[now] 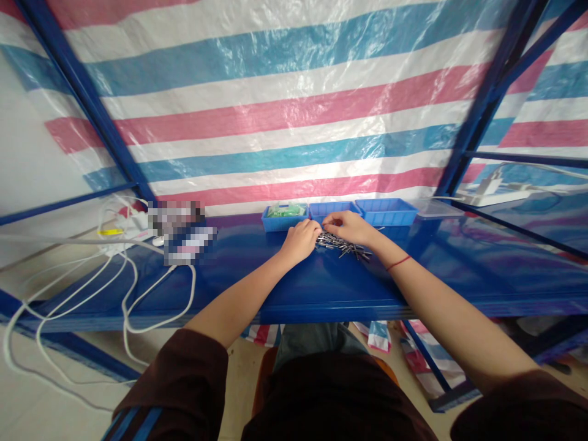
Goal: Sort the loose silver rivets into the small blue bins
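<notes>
A loose pile of short, thin metal pieces (344, 245), like pins or rivets, lies on the blue table; their exact kind is too small to tell. My left hand (302, 239) rests at the pile's left edge, its fingers curled together, and what they hold, if anything, is hidden. Over the back of the pile is my right hand (350, 228), with bent fingers closed toward the thumb; I cannot make out anything between them. Just behind both hands stand a left blue bin (279, 226) with a green plastic bag (287, 211), a middle blue bin (328, 212) and a right blue bin (388, 217).
White cables (131, 306) loop over the table's left side, near a blurred-out object (177, 220). A clear plastic tray (436, 209) sits right of the bins. Farther right is a white power strip (493, 193). Blue frame posts (489, 104) and a striped sheet (294, 110) enclose the back.
</notes>
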Motion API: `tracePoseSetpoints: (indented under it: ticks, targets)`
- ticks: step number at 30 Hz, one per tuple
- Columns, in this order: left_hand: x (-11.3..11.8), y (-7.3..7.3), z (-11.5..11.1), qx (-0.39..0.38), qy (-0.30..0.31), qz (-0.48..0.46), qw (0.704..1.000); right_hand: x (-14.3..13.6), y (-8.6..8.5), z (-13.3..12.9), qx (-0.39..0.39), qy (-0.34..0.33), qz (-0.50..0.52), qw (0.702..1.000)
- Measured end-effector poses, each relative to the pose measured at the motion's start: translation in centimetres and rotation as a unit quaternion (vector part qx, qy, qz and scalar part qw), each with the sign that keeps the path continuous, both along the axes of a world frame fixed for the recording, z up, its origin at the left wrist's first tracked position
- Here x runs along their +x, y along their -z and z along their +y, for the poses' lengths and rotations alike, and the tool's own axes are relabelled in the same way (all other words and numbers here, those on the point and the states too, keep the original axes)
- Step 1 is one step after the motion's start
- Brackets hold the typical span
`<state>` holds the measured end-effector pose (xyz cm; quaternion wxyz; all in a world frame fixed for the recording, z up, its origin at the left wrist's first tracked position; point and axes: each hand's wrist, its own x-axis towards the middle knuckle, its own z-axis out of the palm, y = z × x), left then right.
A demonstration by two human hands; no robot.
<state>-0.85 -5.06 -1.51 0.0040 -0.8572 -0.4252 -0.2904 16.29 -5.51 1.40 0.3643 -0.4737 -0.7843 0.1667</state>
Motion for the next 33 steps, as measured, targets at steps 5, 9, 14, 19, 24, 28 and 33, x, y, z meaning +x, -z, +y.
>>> tracePoseSetpoints:
  ticks: [5, 9, 14, 19, 24, 28, 33]
  targets:
    - [0.1, 0.0, 0.5, -0.063, 0.019, -0.130, 0.989, -0.2, -0.2, -0.1, -0.060, -0.081, 0.146, 0.984]
    - [0.1, 0.0, 1.0, -0.107, 0.007, -0.206, 0.973, -0.7, -0.7, -0.6, -0.099, -0.055, 0.243, 0.964]
    - [0.2, 0.0, 1.2, -0.136, 0.018, -0.241, 0.961, -1.3, -0.5, -0.5, -0.108, -0.037, 0.280, 0.953]
    - [0.3, 0.2, 0.8, -0.108, 0.055, -0.245, 0.962, -1.2, -0.4, -0.3, -0.060, -0.005, 0.246, 0.967]
    - [0.3, 0.4, 0.8, -0.085, 0.083, -0.208, 0.971, -1.1, -0.1, -0.1, -0.019, -0.013, 0.199, 0.980]
    - [0.3, 0.3, 0.7, -0.090, 0.091, -0.223, 0.966, -1.2, 0.1, -0.1, 0.072, -0.014, 0.145, 0.987]
    - [0.4, -0.4, 0.4, -0.092, 0.079, -0.261, 0.958, -1.3, -0.2, -0.6, 0.114, -0.004, 0.106, 0.988]
